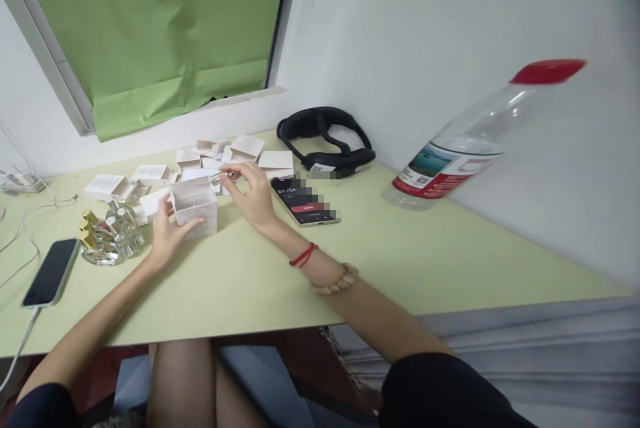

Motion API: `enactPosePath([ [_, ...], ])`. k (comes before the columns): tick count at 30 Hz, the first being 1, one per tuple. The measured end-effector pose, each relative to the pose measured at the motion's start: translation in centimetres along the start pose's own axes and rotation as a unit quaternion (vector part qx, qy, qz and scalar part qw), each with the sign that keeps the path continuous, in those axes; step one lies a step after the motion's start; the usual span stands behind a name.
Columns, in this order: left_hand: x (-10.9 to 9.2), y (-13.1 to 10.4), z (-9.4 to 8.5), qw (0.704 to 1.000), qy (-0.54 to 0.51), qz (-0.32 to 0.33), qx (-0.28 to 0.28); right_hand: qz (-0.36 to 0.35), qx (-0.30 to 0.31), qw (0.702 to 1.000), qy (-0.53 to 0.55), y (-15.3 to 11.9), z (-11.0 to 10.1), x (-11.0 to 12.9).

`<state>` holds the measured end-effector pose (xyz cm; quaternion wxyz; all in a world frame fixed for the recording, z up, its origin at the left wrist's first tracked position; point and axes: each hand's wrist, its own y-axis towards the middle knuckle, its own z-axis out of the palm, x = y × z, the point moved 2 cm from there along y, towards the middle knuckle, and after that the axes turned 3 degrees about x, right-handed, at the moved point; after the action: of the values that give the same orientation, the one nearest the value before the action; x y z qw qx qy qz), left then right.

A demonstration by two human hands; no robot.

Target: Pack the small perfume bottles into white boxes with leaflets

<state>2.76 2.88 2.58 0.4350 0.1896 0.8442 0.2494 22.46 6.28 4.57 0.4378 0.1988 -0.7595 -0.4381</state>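
My left hand (167,231) grips an open white cardboard box (203,218), thumb along its near side and fingers at its left. Just above the box's right edge, my right hand (253,198) pinches a small clear, silvery piece (216,179); its full shape is hidden by the fingers. Left of my left hand stands a cluster of glass perfume bottles (123,235), some with gold caps and some with silver ones. Behind both hands lie several white boxes (150,175), a number of them with open ends.
A lit phone (305,201) lies right of my right hand, with a black headset (327,141) behind it. Farther right stands a clear bottle with a red cap (445,155). At the left are a charging phone (50,273) and white cables. The table's front edge (240,335) is near my legs.
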Motion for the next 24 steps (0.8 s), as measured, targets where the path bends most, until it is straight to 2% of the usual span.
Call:
enactPosePath([
  [2, 0.9, -0.5, 0.0, 0.997, -0.028, -0.015, 0.067, 0.045, 0.025, 0.999, 0.01, 0.3, -0.1, -1.8],
  [5, 1.3, -1.1, -0.3, 0.995, -0.017, 0.05, 0.089, 0.083, 0.092, 0.992, -0.009, 0.4, -0.4, -3.4],
  [8, 1.0, -1.5, -0.5, 0.986, -0.002, 0.128, 0.111, 0.043, 0.217, 0.971, -0.088, 0.0, -0.4, -3.8],
  [11, 0.7, -1.6, -0.6, 0.979, 0.007, 0.156, 0.135, 0.005, 0.322, 0.936, -0.143, -0.7, -0.1, -4.0],
  [13, 0.4, -1.6, -0.7, 0.975, 0.006, 0.163, 0.149, 0.005, 0.357, 0.922, -0.151, -1.2, 0.1, -4.1],
  [15, 0.0, -1.6, -0.9, 0.97, 0.001, 0.182, 0.164, 0.004, 0.367, 0.917, -0.157, -1.3, 0.2, -4.0],
  [17, -0.4, -1.6, -1.0, 0.962, -0.006, 0.207, 0.175, -0.011, 0.344, 0.924, -0.166, -1.1, -0.2, -3.6],
  [19, -0.6, -1.7, -1.1, 0.959, -0.005, 0.218, 0.181, -0.035, 0.282, 0.944, -0.165, -0.5, -0.9, -2.5],
  [22, -0.3, -1.9, -1.0, 0.968, 0.02, 0.175, 0.18, -0.07, 0.112, 0.983, -0.128, 0.4, -2.8, -0.4],
  [24, 0.2, -2.0, -0.9, 0.977, 0.04, 0.129, 0.165, -0.117, 0.013, 0.989, -0.094, 0.4, -4.1, 1.1],
])
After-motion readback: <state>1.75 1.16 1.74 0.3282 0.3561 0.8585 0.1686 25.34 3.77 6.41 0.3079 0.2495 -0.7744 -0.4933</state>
